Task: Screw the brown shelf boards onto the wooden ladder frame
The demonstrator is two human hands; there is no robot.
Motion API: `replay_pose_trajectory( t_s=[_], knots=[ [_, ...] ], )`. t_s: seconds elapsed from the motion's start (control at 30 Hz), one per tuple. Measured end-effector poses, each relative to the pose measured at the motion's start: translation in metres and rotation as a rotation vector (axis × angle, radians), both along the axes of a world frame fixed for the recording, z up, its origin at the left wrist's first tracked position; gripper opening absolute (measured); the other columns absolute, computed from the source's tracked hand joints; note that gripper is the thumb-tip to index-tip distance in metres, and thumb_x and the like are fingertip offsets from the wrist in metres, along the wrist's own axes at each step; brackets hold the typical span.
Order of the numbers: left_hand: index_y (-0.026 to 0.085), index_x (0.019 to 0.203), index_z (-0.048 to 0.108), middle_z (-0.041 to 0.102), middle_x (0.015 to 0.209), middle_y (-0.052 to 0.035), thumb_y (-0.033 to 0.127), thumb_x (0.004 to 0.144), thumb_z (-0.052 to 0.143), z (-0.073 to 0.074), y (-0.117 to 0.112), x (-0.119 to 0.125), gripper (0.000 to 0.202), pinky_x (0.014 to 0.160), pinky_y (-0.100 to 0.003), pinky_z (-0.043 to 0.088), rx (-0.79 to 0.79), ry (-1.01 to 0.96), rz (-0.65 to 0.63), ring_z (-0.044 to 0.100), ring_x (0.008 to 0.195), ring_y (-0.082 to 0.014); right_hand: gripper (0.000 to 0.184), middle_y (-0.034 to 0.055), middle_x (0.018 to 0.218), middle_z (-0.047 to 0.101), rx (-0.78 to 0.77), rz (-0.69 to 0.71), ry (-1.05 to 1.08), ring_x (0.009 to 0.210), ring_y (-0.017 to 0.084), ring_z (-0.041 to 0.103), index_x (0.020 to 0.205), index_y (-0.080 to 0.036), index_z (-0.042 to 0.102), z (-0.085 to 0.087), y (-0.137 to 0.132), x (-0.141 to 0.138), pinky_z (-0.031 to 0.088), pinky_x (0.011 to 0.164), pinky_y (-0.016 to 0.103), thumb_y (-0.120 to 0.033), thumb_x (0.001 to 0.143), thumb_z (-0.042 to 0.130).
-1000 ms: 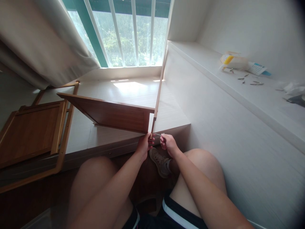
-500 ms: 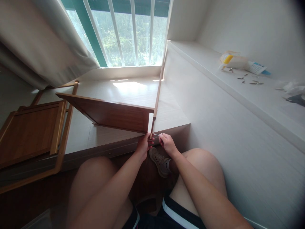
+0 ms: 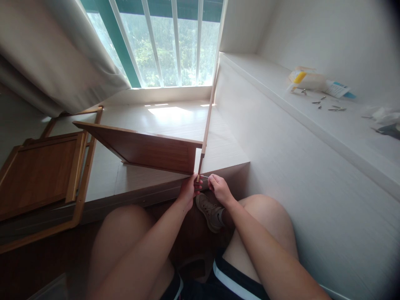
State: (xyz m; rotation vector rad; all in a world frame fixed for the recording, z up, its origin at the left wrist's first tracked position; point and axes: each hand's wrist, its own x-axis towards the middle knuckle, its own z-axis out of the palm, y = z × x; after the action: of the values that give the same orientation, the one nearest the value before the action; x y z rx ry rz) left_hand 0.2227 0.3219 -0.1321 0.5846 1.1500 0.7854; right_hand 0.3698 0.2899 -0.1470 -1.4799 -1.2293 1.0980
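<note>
in the clasping left hand (image 3: 188, 190), wooden bar end (image 3: 198, 178), right hand (image 3: 219, 188) pinching thin rod (image 3: 204, 176)

The right hand (image 3: 220, 190) hid one end of the thin rod (image 3: 205, 176), and I found its tip too small to make out. The left hand (image 3: 188, 189) partly covered the wooden rail (image 3: 208, 125). My view's left edge cut off a framed panel (image 3: 40, 175); its right edge clipped a dark object (image 3: 390, 130) I couldn't identify.
</note>
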Motion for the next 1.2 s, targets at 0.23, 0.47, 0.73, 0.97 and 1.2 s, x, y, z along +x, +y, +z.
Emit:
replay_pose_trajectory(
  t_s=[0.23, 0.47, 0.73, 0.97, 1.2],
  knots=[
    [0.017, 0.091, 0.072, 0.064, 0.081, -0.0037, 0.054, 0.076, 0.063, -0.001, 0.001, 0.000, 0.041, 0.052, -0.020, 0.036, 0.003, 0.008, -0.003, 0.053, 0.060, -0.0089, 0.035, -0.0024, 0.060, 0.054, 0.001, -0.022, -0.146, 0.058, 0.014, 0.048, 0.077, -0.021, 0.059, 0.000, 0.000, 0.002, 0.037, 0.061, 0.026, -0.046, 0.096, 0.043],
    [0.016, 0.092, 0.072, 0.063, 0.080, -0.0036, 0.055, 0.075, 0.064, 0.001, 0.001, 0.001, 0.043, 0.051, -0.020, 0.036, 0.002, 0.015, 0.007, 0.053, 0.060, -0.0095, 0.041, -0.0026, 0.047, 0.047, -0.207, -0.013, 0.258, 0.040, 0.010, 0.034, 0.063, -0.019, 0.054, -0.003, 0.004, -0.003, 0.024, 0.041, 0.024, -0.049, 0.088, 0.048],
    [0.017, 0.091, 0.072, 0.064, 0.079, -0.0027, 0.054, 0.075, 0.064, 0.000, 0.001, 0.001, 0.042, 0.051, -0.021, 0.036, 0.005, 0.012, 0.006, 0.053, 0.060, -0.0094, 0.036, -0.0022, 0.043, 0.046, -0.327, -0.045, 0.505, 0.036, 0.008, 0.031, 0.058, -0.018, 0.053, 0.008, 0.006, -0.003, 0.019, 0.036, 0.021, -0.046, 0.081, 0.055],
    [0.017, 0.094, 0.073, 0.063, 0.078, -0.0022, 0.051, 0.076, 0.063, 0.002, 0.000, 0.001, 0.040, 0.052, -0.021, 0.036, 0.002, 0.019, 0.000, 0.053, 0.061, -0.0093, 0.036, -0.0013, 0.041, 0.046, -0.323, -0.060, 0.522, 0.035, 0.008, 0.032, 0.056, -0.017, 0.054, 0.008, 0.006, -0.002, 0.019, 0.035, 0.021, -0.042, 0.081, 0.055],
    [0.016, 0.091, 0.073, 0.063, 0.079, -0.0029, 0.051, 0.075, 0.063, 0.003, 0.000, 0.002, 0.040, 0.052, -0.021, 0.036, 0.010, 0.021, -0.010, 0.053, 0.061, -0.0094, 0.037, -0.0007, 0.037, 0.043, -0.432, -0.078, 0.610, 0.032, 0.008, 0.030, 0.053, -0.017, 0.052, 0.009, 0.008, 0.001, 0.017, 0.036, 0.021, -0.039, 0.082, 0.053]
  ],
)
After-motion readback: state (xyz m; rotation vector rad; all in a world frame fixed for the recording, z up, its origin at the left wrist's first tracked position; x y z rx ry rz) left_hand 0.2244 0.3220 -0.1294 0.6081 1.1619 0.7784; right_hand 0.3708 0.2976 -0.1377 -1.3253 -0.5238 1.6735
